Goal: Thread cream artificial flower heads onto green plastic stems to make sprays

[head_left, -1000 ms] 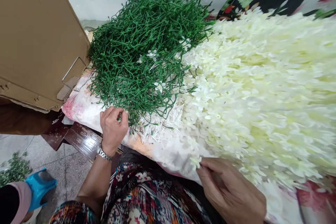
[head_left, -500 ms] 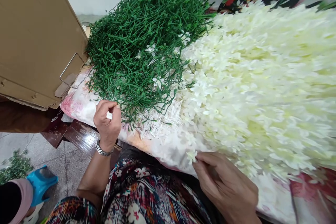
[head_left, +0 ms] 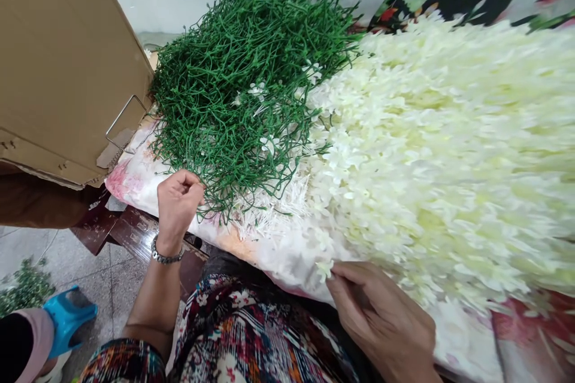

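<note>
Here, left hand [head_left: 177, 203] curled closed against tangled wiry green stems [head_left: 242, 90], right hand [head_left: 381, 320] pinching a frilly cream blossom [head_left: 324, 269].

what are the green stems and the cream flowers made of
Green stems: likely moulded plastic, going by the uniform colour and slight sheen. Cream flowers: probably thin fabric or soft plastic with a matte look; too blurred to tell which.

2 fingertip pinches: left grip [head_left: 177, 203] fist-like, right grip [head_left: 381, 318] palm down.
</note>
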Demonstrator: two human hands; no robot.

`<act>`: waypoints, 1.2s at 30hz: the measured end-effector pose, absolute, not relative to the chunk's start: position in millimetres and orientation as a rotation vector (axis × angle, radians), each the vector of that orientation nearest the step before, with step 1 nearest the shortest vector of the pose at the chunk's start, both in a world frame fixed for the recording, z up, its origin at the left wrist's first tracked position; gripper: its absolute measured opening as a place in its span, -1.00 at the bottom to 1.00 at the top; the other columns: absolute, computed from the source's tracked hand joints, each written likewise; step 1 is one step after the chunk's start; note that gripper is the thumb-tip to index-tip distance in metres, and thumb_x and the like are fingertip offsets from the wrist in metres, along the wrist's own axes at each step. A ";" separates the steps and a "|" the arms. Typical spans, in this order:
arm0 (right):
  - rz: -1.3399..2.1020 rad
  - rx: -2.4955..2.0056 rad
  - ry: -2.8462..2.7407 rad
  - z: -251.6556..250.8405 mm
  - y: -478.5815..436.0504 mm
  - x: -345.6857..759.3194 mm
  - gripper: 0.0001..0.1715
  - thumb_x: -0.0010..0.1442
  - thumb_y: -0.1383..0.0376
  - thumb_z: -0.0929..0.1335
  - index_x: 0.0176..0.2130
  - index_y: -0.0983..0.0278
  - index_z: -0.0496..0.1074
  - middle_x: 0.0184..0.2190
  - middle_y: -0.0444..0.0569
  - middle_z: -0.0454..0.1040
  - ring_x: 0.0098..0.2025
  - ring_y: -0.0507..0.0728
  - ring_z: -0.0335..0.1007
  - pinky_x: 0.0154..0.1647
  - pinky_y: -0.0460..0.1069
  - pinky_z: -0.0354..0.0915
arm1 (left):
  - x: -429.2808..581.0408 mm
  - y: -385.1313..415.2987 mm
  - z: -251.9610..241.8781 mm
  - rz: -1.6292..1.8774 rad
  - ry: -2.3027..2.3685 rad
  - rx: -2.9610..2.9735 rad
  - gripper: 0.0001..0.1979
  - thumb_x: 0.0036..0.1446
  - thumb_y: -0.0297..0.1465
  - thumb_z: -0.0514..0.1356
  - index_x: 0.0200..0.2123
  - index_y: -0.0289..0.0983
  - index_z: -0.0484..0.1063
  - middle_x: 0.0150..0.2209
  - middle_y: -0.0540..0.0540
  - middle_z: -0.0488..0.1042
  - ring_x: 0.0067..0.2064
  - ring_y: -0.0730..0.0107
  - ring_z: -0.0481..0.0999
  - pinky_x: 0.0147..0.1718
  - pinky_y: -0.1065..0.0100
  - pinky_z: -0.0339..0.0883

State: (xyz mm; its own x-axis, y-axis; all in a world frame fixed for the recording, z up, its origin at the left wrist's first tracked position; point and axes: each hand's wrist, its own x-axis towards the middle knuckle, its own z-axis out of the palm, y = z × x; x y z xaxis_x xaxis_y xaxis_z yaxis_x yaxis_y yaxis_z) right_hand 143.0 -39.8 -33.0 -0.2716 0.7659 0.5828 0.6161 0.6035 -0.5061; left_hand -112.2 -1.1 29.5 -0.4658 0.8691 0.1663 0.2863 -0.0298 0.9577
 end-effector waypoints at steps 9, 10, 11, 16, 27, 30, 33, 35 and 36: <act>0.212 -1.092 -1.995 -32.9 -39.8 143.2 -0.89 0.02 0.46 0.28 -0.36 0.31 0.29 -0.49 -0.08 0.37 -0.45 -0.01 0.33 -0.40 -0.13 0.22 | -108.4 11.0 32.3 1.426 1.861 1.314 -0.90 -0.26 -0.61 0.06 -0.63 -0.32 0.22 -0.68 0.13 0.17 -0.65 0.67 0.10 -0.70 0.59 -0.06; 0.211 -1.085 -1.995 -33.0 -39.4 143.2 -0.89 0.02 0.46 0.28 -0.35 0.31 0.29 -0.49 -0.08 0.37 -0.45 -0.01 0.33 -0.40 -0.13 0.22 | -108.3 11.0 31.6 1.430 1.859 1.314 -0.90 -0.25 -0.61 0.06 -0.60 -0.32 0.24 -0.66 0.12 0.20 -0.64 0.66 0.12 -0.69 0.59 -0.04; 0.214 -1.081 -1.995 -33.0 -39.1 143.2 -0.89 0.02 0.46 0.28 -0.35 0.31 0.29 -0.49 -0.08 0.37 -0.45 -0.01 0.33 -0.40 -0.13 0.22 | -108.2 10.7 31.0 1.430 1.857 1.314 -0.90 -0.24 -0.60 0.07 -0.57 -0.32 0.27 -0.64 0.11 0.23 -0.63 0.66 0.14 -0.68 0.59 -0.01; 0.226 -1.071 -1.992 -30.6 -38.4 141.8 -0.90 0.02 0.46 0.28 -0.36 0.32 0.29 -0.50 -0.08 0.36 -0.46 -0.02 0.32 -0.40 -0.13 0.22 | -110.5 7.6 30.3 1.394 1.875 1.332 -0.88 -0.18 -0.57 0.08 -0.49 -0.33 0.36 -0.57 0.06 0.34 -0.57 0.62 0.24 -0.60 0.56 0.10; 0.239 -1.079 -1.996 -32.2 -38.2 141.6 -0.89 0.01 0.48 0.29 -0.36 0.33 0.29 -0.50 -0.08 0.36 -0.46 -0.04 0.31 -0.39 -0.15 0.21 | -122.1 6.0 45.3 1.528 1.982 1.425 -0.81 -0.16 -0.58 0.06 -0.54 -0.30 0.46 -0.60 0.06 0.28 -0.59 0.62 0.16 -0.63 0.52 0.00; 0.251 -1.082 -1.989 -33.1 -38.8 141.2 -0.88 0.01 0.48 0.29 -0.36 0.33 0.29 -0.50 -0.09 0.36 -0.46 -0.05 0.31 -0.39 -0.16 0.21 | -122.6 11.9 52.4 1.386 2.048 1.535 -0.79 -0.18 -0.60 0.04 -0.57 -0.31 0.45 -0.61 0.06 0.27 -0.62 0.63 0.15 -0.65 0.52 0.01; 0.229 -1.089 -1.979 -33.2 -38.9 141.0 -0.89 0.01 0.47 0.29 -0.37 0.33 0.29 -0.51 -0.10 0.36 -0.47 -0.05 0.31 -0.40 -0.16 0.21 | -123.0 13.1 61.8 1.244 2.097 1.649 -0.78 -0.19 -0.60 0.03 -0.58 -0.32 0.45 -0.60 0.05 0.30 -0.61 0.63 0.17 -0.64 0.52 0.03; 0.213 -1.099 -1.978 -33.3 -39.0 141.6 -0.89 0.02 0.47 0.29 -0.37 0.32 0.30 -0.51 -0.10 0.37 -0.47 -0.04 0.32 -0.41 -0.16 0.22 | -123.3 9.9 67.3 1.225 2.071 1.646 -0.80 -0.18 -0.60 0.04 -0.57 -0.31 0.45 -0.60 0.05 0.32 -0.61 0.63 0.17 -0.65 0.52 0.03; 0.209 -1.104 -1.974 -33.4 -39.1 142.1 -0.89 0.02 0.46 0.29 -0.36 0.31 0.30 -0.50 -0.11 0.37 -0.47 -0.04 0.32 -0.42 -0.15 0.22 | -123.4 7.4 69.2 1.244 2.040 1.624 -0.81 -0.17 -0.59 0.05 -0.56 -0.31 0.45 -0.60 0.05 0.32 -0.61 0.63 0.17 -0.65 0.53 0.03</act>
